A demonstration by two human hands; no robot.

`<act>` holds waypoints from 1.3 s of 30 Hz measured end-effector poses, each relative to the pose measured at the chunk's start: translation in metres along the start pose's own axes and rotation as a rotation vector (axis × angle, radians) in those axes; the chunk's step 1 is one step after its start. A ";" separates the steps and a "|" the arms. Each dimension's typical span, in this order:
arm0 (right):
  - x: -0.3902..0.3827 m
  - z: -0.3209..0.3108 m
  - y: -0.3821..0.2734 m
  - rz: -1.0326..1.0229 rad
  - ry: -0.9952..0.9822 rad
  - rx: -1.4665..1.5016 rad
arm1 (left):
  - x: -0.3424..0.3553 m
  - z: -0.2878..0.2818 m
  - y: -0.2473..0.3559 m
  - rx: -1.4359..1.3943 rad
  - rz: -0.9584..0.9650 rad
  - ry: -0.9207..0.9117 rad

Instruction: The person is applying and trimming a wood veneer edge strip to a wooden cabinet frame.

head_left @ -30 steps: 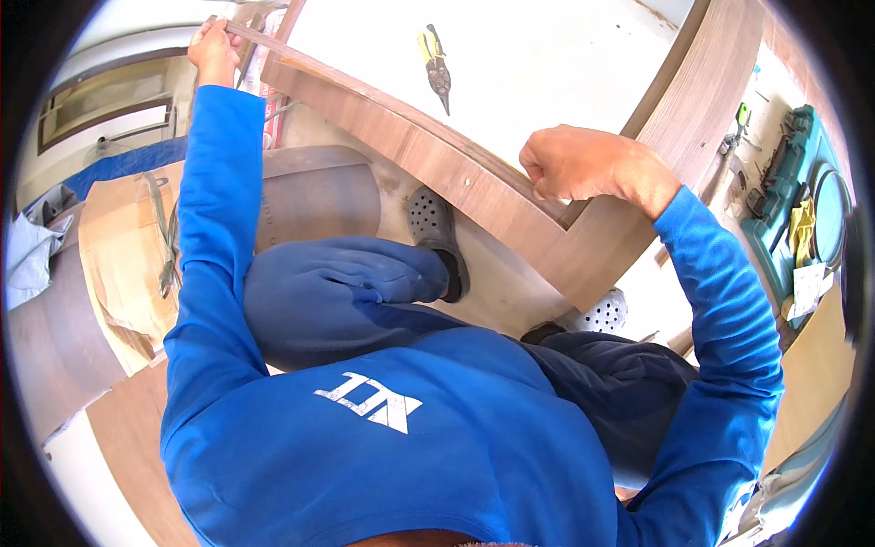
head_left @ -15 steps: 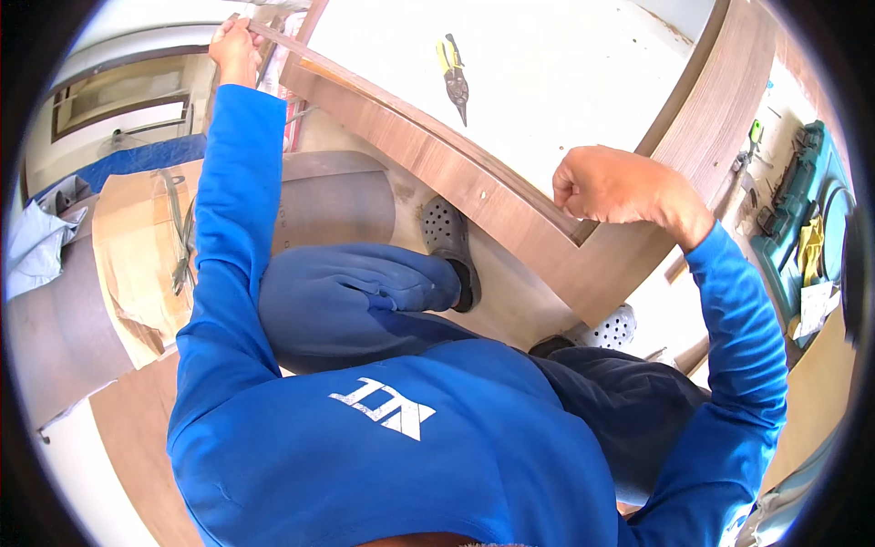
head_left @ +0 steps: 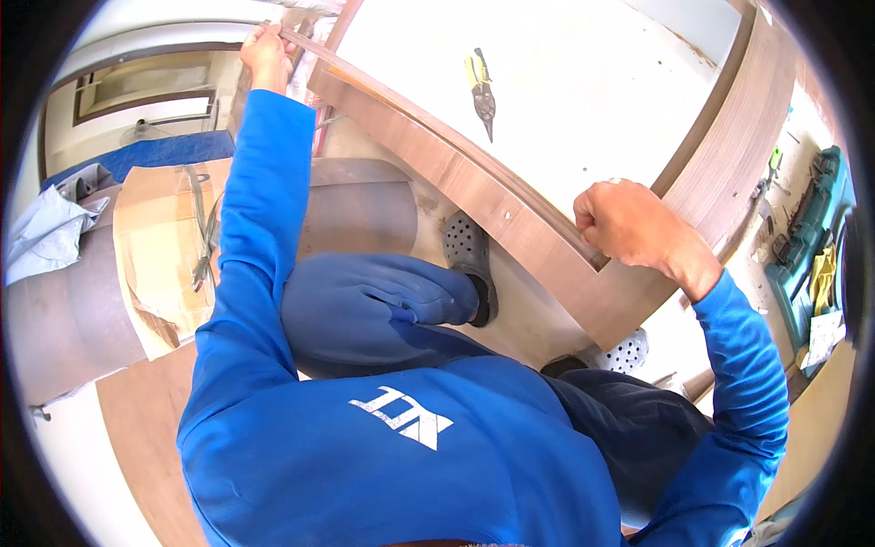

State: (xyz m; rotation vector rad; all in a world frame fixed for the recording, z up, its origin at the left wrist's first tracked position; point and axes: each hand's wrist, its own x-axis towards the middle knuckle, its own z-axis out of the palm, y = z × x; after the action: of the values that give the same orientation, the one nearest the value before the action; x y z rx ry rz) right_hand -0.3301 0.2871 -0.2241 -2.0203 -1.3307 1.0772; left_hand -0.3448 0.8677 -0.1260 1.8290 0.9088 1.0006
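Observation:
My left hand (head_left: 267, 55), at the upper left, is closed around the far end of a thin wood-coloured strip (head_left: 314, 49). The strip runs along the inner edge of a wood-grain frame (head_left: 456, 182) toward its near right corner. At that corner my right hand (head_left: 633, 226) is curled into a fist, its lower side right over the edge; its fingertips are partly hidden. On the white panel (head_left: 547, 100) inside the frame lies a pair of snips (head_left: 481, 96) with yellow-and-black handles, jaws pointing toward me.
Brown cardboard (head_left: 164, 255) with a looped cord lies at left, beside a grey cloth (head_left: 59, 219). An open teal tool case (head_left: 807, 246) is on the floor at right, near a green-handled tool (head_left: 773, 169). My clog (head_left: 469, 251) is below the frame.
The whole view has shifted, so everything sits lower and farther right. My left hand keeps its hold on the strip; my right fist is slightly closer to the frame's corner.

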 end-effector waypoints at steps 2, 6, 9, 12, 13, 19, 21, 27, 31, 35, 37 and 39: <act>-0.002 0.002 0.001 -0.025 0.067 0.023 | -0.003 0.002 0.000 -0.007 0.004 0.013; 0.002 0.006 0.009 -0.034 0.044 0.010 | -0.006 0.010 0.001 -0.021 -0.027 0.021; 0.001 0.007 0.006 -0.095 0.095 -0.001 | -0.005 0.002 -0.004 0.015 -0.035 0.016; -0.001 0.006 0.007 -0.132 0.096 -0.005 | -0.001 0.002 -0.008 -0.003 -0.103 -0.007; -0.002 0.005 0.007 -0.112 0.085 0.020 | -0.002 0.003 -0.010 0.021 -0.104 0.018; -0.001 0.002 0.004 -0.058 0.039 0.060 | -0.001 -0.001 -0.016 0.054 -0.121 0.042; -0.001 0.002 0.005 -0.072 0.034 0.056 | -0.003 -0.003 -0.019 0.055 -0.118 0.054; -0.001 0.002 0.004 -0.146 0.058 0.025 | 0.014 -0.017 -0.042 0.086 -0.119 0.026; -0.004 0.000 0.010 -0.177 0.057 0.045 | 0.010 -0.008 -0.048 0.078 -0.146 0.061; -0.006 -0.006 0.010 -0.154 -0.066 0.036 | 0.000 -0.012 -0.048 0.264 -0.176 -0.026; -0.006 -0.007 0.009 -0.140 -0.077 0.042 | -0.003 -0.016 -0.049 0.384 -0.182 -0.054; -0.005 -0.006 0.009 -0.138 -0.087 0.047 | -0.005 -0.027 -0.053 0.554 -0.091 -0.095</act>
State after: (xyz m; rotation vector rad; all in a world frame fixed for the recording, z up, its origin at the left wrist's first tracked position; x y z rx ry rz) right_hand -0.3215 0.2792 -0.2255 -1.8372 -1.4524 1.1334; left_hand -0.3815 0.8925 -0.1668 2.2395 1.2874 0.6327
